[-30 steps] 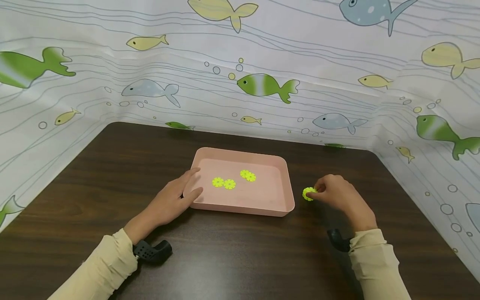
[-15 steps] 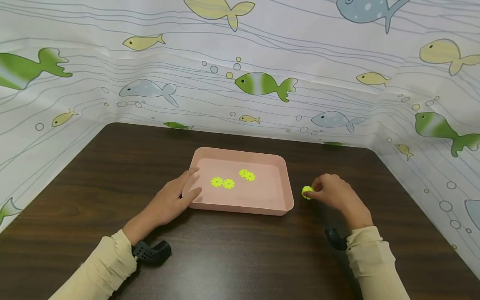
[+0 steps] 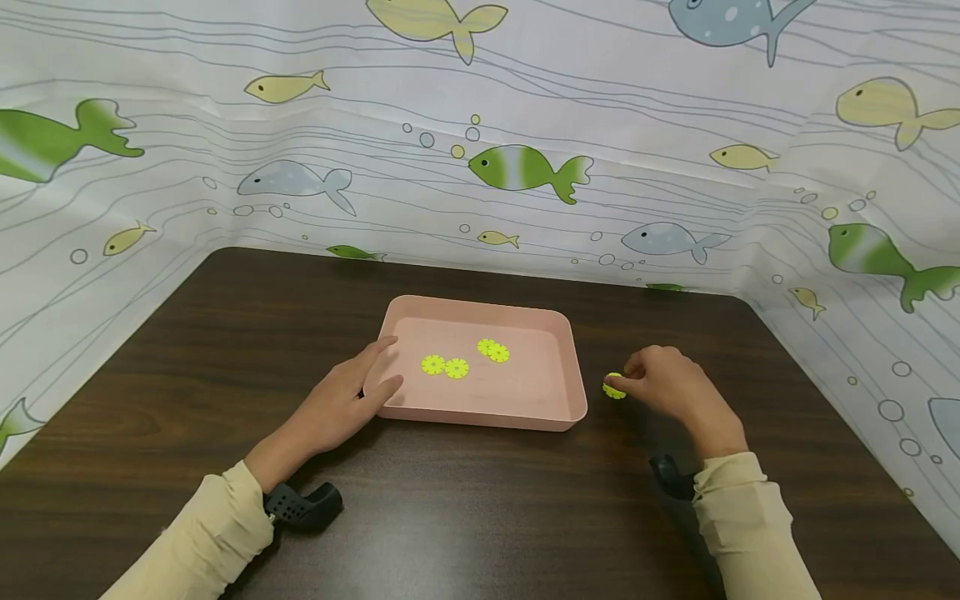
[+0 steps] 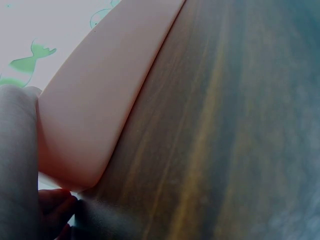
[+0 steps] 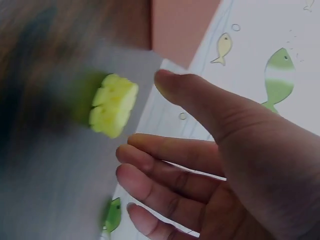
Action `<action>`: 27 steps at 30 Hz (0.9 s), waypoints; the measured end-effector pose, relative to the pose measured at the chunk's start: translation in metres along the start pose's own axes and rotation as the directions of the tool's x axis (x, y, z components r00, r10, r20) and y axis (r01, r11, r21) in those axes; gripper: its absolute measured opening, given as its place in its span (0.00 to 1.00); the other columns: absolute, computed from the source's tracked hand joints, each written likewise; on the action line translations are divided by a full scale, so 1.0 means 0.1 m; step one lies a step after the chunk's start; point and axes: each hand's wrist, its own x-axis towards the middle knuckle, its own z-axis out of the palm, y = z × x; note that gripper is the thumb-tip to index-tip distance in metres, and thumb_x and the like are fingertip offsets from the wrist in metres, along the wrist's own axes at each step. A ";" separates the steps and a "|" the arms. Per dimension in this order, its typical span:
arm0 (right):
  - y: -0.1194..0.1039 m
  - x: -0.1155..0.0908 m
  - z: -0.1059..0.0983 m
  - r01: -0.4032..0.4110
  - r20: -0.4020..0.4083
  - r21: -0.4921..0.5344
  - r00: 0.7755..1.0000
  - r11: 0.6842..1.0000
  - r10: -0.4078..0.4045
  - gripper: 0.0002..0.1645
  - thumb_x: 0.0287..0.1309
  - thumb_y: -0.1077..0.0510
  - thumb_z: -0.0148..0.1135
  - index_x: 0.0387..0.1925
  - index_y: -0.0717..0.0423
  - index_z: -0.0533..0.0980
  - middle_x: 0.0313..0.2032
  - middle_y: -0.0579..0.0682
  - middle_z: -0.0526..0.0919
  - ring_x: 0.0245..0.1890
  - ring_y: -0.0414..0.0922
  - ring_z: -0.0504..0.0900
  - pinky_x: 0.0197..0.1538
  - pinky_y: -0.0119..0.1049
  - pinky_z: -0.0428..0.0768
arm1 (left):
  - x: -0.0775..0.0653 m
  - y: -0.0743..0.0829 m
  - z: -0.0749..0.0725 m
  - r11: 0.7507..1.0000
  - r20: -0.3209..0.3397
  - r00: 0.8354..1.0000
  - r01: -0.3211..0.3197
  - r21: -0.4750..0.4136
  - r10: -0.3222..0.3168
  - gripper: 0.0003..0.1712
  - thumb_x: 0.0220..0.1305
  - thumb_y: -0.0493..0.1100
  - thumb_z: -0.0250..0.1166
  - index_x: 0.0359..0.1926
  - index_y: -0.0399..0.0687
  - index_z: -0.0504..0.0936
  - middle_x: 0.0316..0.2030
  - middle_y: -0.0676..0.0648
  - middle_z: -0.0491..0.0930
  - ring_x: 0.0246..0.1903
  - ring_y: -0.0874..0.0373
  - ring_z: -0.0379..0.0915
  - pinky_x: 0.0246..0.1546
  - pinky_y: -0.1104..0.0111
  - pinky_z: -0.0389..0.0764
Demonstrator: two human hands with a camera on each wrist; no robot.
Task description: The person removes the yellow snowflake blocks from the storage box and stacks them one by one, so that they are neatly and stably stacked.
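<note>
A pink tray (image 3: 480, 414) lies on the dark wooden table, with several yellow-green, notched flower-shaped discs (image 3: 456, 368) on its floor. My left hand (image 3: 337, 408) holds the tray's left end; its thumb reaches over the rim and some fingers lie along the outside wall in the left wrist view. To the right of the tray, a short stack of the same discs (image 3: 616, 392) stands on the table. My right hand (image 3: 667, 383) is just beside that stack. The right wrist view shows its thumb and fingers spread apart, with the yellow stack (image 5: 115, 106) beyond them, apparently untouched.
Fish-patterned white sheeting (image 3: 420, 208) rises behind the table (image 3: 450, 508) and along both sides. A black wrist camera (image 3: 303, 506) sits on the left forearm, and another (image 3: 670, 477) on the right. The tray's right wall is close to the stack.
The head view has shifted slightly. My right thumb tip now lies a little further left across the stack as seen from above. My left hand and the discs in the tray stay put.
</note>
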 end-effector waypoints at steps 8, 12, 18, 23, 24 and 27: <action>-0.37 0.05 -0.03 0.172 -0.229 0.044 0.961 0.984 -0.157 0.15 0.68 0.53 0.67 0.41 0.63 0.86 0.35 0.53 0.88 0.34 0.48 0.83 0.42 0.51 0.85 | -0.02 0.00 -0.01 1.000 -0.009 1.000 -0.013 -0.009 0.013 0.40 0.80 0.60 0.52 0.81 0.46 0.56 0.78 0.40 0.58 0.76 0.39 0.56 0.71 0.38 0.60; -0.68 0.16 0.03 0.249 -0.267 0.047 0.936 0.967 -0.228 0.10 0.67 0.57 0.69 0.42 0.61 0.86 0.33 0.52 0.86 0.34 0.48 0.81 0.39 0.46 0.84 | -0.01 0.01 0.00 1.000 -0.014 1.000 -0.024 -0.017 0.024 0.39 0.80 0.59 0.52 0.81 0.46 0.56 0.78 0.40 0.59 0.76 0.39 0.57 0.71 0.38 0.61; -1.11 0.41 0.25 0.332 -0.191 0.033 0.928 0.943 -0.320 0.14 0.63 0.57 0.73 0.48 0.61 0.86 0.36 0.51 0.86 0.37 0.49 0.80 0.43 0.42 0.82 | -0.01 0.01 0.03 1.000 -0.022 1.000 -0.015 -0.024 0.014 0.39 0.79 0.59 0.53 0.81 0.46 0.57 0.78 0.41 0.60 0.76 0.40 0.57 0.71 0.39 0.61; -1.25 0.55 0.42 0.360 -0.146 -0.052 0.920 0.932 -0.363 0.22 0.60 0.53 0.76 0.49 0.64 0.86 0.41 0.55 0.88 0.45 0.51 0.84 0.58 0.49 0.79 | -0.02 0.02 0.04 1.000 -0.019 1.000 -0.004 -0.028 0.003 0.39 0.79 0.60 0.53 0.81 0.47 0.57 0.77 0.42 0.61 0.76 0.40 0.57 0.71 0.39 0.61; -1.26 0.56 0.45 0.349 -0.127 -0.053 0.927 0.935 -0.353 0.22 0.60 0.52 0.76 0.48 0.65 0.86 0.41 0.55 0.88 0.46 0.51 0.83 0.59 0.49 0.79 | -0.02 0.02 0.04 1.000 -0.020 1.000 -0.004 -0.028 0.003 0.39 0.79 0.60 0.53 0.81 0.47 0.57 0.77 0.43 0.61 0.75 0.40 0.57 0.71 0.39 0.61; -1.28 0.58 0.50 0.314 -0.076 -0.018 0.946 0.949 -0.314 0.21 0.61 0.50 0.75 0.45 0.64 0.85 0.40 0.55 0.84 0.43 0.51 0.80 0.51 0.45 0.81 | -0.02 0.01 0.01 1.000 -0.027 1.000 -0.008 -0.022 0.007 0.39 0.79 0.60 0.53 0.81 0.47 0.58 0.77 0.43 0.62 0.75 0.41 0.59 0.71 0.39 0.62</action>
